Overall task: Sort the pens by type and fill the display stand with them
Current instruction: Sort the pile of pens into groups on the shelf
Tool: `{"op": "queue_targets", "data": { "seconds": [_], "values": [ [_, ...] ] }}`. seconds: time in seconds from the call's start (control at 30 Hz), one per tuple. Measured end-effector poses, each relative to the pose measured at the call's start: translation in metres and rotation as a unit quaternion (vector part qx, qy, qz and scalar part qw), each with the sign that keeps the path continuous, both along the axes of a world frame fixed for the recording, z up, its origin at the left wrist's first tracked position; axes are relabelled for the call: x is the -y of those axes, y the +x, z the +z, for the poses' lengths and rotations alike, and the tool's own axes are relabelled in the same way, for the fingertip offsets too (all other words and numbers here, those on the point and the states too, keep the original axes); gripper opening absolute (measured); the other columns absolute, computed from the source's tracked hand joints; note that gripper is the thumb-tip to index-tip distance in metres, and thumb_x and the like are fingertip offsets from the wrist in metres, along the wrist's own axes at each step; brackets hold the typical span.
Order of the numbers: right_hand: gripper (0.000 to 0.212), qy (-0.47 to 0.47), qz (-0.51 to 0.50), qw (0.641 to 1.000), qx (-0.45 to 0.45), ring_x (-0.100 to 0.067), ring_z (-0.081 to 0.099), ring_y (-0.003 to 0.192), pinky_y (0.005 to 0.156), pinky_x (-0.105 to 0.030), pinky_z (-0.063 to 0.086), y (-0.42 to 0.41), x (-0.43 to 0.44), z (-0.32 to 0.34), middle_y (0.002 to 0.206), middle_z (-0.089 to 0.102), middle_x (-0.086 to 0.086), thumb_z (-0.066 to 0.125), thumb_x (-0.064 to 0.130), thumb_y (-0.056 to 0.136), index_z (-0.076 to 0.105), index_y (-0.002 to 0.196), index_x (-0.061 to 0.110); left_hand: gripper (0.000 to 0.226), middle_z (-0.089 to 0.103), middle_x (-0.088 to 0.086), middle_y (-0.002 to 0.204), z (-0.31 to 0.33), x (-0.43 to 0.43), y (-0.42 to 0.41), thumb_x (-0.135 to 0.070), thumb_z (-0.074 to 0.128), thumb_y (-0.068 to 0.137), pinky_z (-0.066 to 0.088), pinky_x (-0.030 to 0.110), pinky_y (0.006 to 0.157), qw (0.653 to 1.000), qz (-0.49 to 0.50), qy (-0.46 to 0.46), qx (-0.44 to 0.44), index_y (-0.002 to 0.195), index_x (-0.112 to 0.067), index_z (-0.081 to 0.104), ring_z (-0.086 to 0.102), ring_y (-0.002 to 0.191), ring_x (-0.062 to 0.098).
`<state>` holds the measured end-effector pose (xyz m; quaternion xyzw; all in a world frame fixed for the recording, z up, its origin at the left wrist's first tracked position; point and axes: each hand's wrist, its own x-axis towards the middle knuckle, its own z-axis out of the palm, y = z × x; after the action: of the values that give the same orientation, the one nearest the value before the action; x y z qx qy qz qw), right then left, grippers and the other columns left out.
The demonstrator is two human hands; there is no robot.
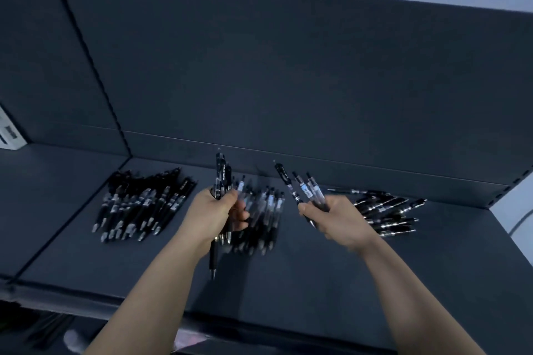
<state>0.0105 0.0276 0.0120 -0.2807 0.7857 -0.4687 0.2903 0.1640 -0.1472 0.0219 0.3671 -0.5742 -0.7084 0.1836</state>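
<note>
On a dark shelf (317,262) lie three groups of black pens: a left pile (138,207), a blurred middle pile (259,219) and a right pile (386,213). My left hand (213,216) grips a bunch of black pens (221,179) upright over the middle pile's left edge; one of them hangs low below the fist. My right hand (337,216) holds a fan of clear-barrelled pens (302,187) between the middle and right piles, tips pointing up and left.
The shelf's dark back panel (288,81) rises right behind the pens. A seam divides this shelf from the neighbouring one (37,196) on the left. A pale tag holder (8,132) sits at the far left. A lower shelf (52,328) holds dim items.
</note>
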Motion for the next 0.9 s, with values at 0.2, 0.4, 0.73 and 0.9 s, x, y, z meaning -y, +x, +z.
{"op": "queue_targets", "data": {
  "seconds": [0.2,0.4,0.73,0.9],
  "values": [
    [0.031,-0.011,-0.022,0.999,0.029,-0.008,0.026,0.042,0.043,-0.02,0.025,0.059,0.066,0.002,0.05,0.034,0.004,0.068,0.028,0.086,0.048,0.068,0.014,0.023,0.058,0.008,0.067,-0.009,0.045,0.043,-0.022,0.06,0.094,0.054,0.028,0.054,0.997,-0.041,-0.014,0.063,0.086,-0.001,0.06,0.055,0.051,0.014],
    [0.03,-0.012,0.03,0.998,0.045,-0.004,0.038,0.038,0.039,-0.015,0.032,0.123,0.121,0.002,0.045,0.046,0.009,0.067,0.025,0.089,0.055,0.064,0.015,0.016,0.059,0.004,0.063,-0.003,0.069,0.065,-0.022,0.066,0.09,0.046,0.017,0.043,0.998,-0.051,-0.03,0.036,0.082,-0.008,0.062,0.052,0.048,0.011],
    [0.03,-0.013,-0.031,0.997,0.076,-0.011,0.022,0.046,0.044,-0.027,0.021,0.149,0.166,-0.006,0.057,0.027,0.003,0.048,0.022,0.097,0.032,0.072,0.019,0.01,0.05,0.002,0.06,-0.013,0.148,0.099,-0.02,0.057,0.087,0.036,0.025,0.048,0.953,0.016,-0.246,0.175,0.088,-0.01,0.054,0.045,0.049,0.016],
    [0.033,0.001,-0.018,0.999,0.042,-0.008,0.02,0.042,0.04,-0.024,0.02,0.149,0.177,-0.004,0.052,0.026,0.006,0.043,0.021,0.099,0.028,0.07,0.019,0.017,0.053,0.006,0.072,-0.025,0.168,0.091,-0.019,0.056,0.09,0.039,0.029,0.05,0.912,0.03,-0.319,0.254,0.093,-0.004,0.047,0.05,0.061,0.02]
  ]
}}
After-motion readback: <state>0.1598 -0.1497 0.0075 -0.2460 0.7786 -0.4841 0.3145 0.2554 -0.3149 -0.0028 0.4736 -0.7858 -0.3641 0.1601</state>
